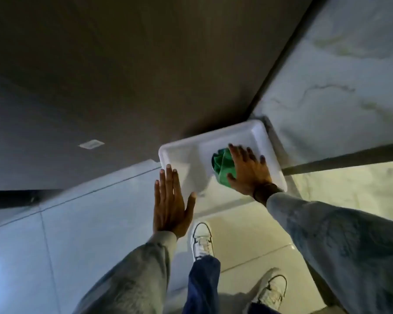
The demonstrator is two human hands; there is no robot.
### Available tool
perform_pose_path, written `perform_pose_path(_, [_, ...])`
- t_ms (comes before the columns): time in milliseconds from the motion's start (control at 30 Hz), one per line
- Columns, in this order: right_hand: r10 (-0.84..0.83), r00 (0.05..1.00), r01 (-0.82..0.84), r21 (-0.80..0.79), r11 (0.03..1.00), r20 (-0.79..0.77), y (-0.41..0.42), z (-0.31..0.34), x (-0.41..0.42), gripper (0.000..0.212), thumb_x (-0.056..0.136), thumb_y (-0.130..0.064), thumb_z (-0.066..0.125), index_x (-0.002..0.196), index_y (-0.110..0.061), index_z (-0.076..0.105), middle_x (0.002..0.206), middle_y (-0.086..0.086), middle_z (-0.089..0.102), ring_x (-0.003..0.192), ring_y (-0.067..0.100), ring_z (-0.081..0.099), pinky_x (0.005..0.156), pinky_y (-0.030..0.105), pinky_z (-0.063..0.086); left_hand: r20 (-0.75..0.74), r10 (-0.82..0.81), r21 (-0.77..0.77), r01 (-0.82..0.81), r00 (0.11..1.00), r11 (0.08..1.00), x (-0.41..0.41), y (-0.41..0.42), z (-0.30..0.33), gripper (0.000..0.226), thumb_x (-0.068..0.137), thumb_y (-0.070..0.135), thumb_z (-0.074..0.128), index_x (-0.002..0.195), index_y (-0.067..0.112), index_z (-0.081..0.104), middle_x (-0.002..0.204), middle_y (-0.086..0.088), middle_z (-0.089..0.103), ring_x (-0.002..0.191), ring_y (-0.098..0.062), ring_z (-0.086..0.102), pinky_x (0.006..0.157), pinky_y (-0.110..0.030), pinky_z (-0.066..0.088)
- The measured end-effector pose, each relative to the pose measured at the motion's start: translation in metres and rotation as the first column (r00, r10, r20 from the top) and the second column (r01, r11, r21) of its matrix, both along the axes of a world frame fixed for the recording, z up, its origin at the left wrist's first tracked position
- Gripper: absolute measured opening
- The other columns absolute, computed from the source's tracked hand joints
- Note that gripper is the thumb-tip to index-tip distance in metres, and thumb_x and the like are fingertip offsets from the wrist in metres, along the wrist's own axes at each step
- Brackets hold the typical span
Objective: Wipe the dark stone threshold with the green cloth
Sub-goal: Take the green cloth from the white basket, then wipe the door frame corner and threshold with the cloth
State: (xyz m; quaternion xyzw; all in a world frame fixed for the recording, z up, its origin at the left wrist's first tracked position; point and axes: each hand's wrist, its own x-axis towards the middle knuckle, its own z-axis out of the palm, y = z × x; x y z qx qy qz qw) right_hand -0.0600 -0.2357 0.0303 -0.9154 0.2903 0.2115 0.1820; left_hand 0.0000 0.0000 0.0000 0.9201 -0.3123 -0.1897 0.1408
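Note:
The green cloth (221,167) lies bunched in the right compartment of a white plastic tub (243,130) on the floor. My right hand (247,171) is spread flat over the cloth, fingers straight and apart, thumb against the fabric; no closed grip shows. My left hand (170,205) hovers open, fingers extended, at the tub's near left edge. The dark stone threshold (345,160) runs as a dark strip out from the tub to the right, and a dark strip (14,197) also shows at far left. The tub covers the part between.
A brown door or panel (145,64) fills the upper left. Marbled pale tiles (338,75) lie at upper right, glossy pale floor tiles (89,223) below. My two white shoes (201,241) (270,288) stand just behind the tub.

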Motion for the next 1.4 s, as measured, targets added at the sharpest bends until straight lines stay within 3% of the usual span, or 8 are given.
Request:
perform_pose_path(133, [0.01,0.995,-0.005,0.054,0.999,-0.098,-0.011,-0.105,0.005,0.093,0.083,-0.037,0.065,0.157,-0.04,0.01,0.167,0.017,0.014,0.149,0.047,0.021,0.114,0.066,0.03,0.02,0.053,0.103,-0.055,0.998,0.993,-0.005,0.011,-0.101,0.086,0.105,0.059,0.025,0.167,0.004,0.003,0.176,-0.016,-0.003,0.162,-0.031,-0.008,0.132,-0.044,-0.006])
perform_pose_path(267, [0.07,0.994,-0.075,-0.058,0.995,-0.087,-0.008,-0.145,-0.001,0.073,0.083,-0.018,0.066,0.149,-0.037,0.039,0.158,0.019,0.03,0.133,0.056,0.037,0.099,0.064,0.048,0.059,-0.05,0.123,0.043,0.997,0.991,-0.013,0.019,-0.137,0.082,0.107,0.056,0.025,0.167,0.003,0.008,0.177,-0.018,0.0,0.162,-0.033,-0.006,0.13,-0.04,-0.013])
perform_pose_path(667, [-0.458,0.854,0.426,0.174,0.888,0.248,-0.028,0.022,-0.125,0.047,0.088,-0.016,0.058,0.135,-0.022,0.056,0.133,0.014,0.058,0.112,0.039,0.056,0.09,0.051,0.054,-0.05,-0.348,0.185,0.351,0.936,0.918,-0.052,-0.045,-0.016,0.082,0.107,0.058,0.006,0.167,0.002,0.004,0.177,-0.018,-0.003,0.163,-0.034,-0.006,0.131,-0.056,0.01])
perform_pose_path(733, [-0.561,0.788,0.534,0.174,0.828,0.252,-0.033,0.028,-0.177,0.051,0.084,-0.018,0.056,0.135,-0.019,0.057,0.13,0.016,0.058,0.111,0.042,0.057,0.091,0.05,0.053,-0.049,-0.422,0.128,0.425,0.905,0.896,-0.074,-0.071,-0.005,0.079,0.108,0.056,0.014,0.167,0.004,0.004,0.176,-0.016,-0.004,0.162,-0.029,-0.014,0.132,-0.054,0.01])
perform_pose_path(867, [-0.789,0.586,0.779,0.141,0.611,0.186,-0.037,0.0,-0.275,0.052,0.084,-0.004,0.058,0.135,-0.015,0.057,0.126,0.02,0.059,0.109,0.044,0.059,0.094,0.046,0.05,-0.07,-0.627,0.058,0.631,0.776,0.774,-0.135,-0.119,-0.016,0.076,0.109,0.053,0.012,0.167,0.004,0.012,0.175,-0.019,0.009,0.163,-0.035,0.01,0.13,-0.055,0.021])
perform_pose_path(1067, [-0.886,0.444,0.873,0.159,0.461,0.133,-0.049,-0.116,-0.348,0.052,0.088,-0.009,0.056,0.139,-0.017,0.053,0.124,0.024,0.057,0.106,0.047,0.058,0.094,0.048,0.048,-0.139,-0.709,-0.005,0.715,0.692,0.699,-0.22,-0.172,-0.134,0.074,0.107,0.048,0.021,0.167,0.004,0.014,0.176,-0.017,0.013,0.163,-0.029,0.013,0.131,-0.038,0.006])
perform_pose_path(1200, [-0.86,0.477,0.842,0.186,0.506,0.181,-0.084,-0.216,-0.348,0.051,0.087,-0.015,0.059,0.138,-0.018,0.054,0.122,0.024,0.056,0.104,0.048,0.059,0.089,0.046,0.049,-0.155,-0.65,0.089,0.666,0.744,0.741,-0.24,-0.2,-0.252,0.07,0.112,0.041,0.027,0.166,0.003,0.002,0.177,-0.016,-0.002,0.164,-0.029,0.003,0.125,-0.03,-0.006])
perform_pose_path(1400, [-0.757,0.582,0.752,0.158,0.641,0.298,-0.143,-0.362,-0.301,0.066,0.088,-0.044,0.055,0.149,-0.021,0.039,0.141,0.02,0.053,0.123,0.042,0.054,0.104,0.05,0.047,-0.082,-0.539,0.201,0.544,0.838,0.815,-0.227,-0.236,-0.401,0.073,0.11,0.032,0.035,0.162,-0.01,0.005,0.173,-0.03,0.002,0.162,-0.044,0.006,0.131,-0.048,0.003])
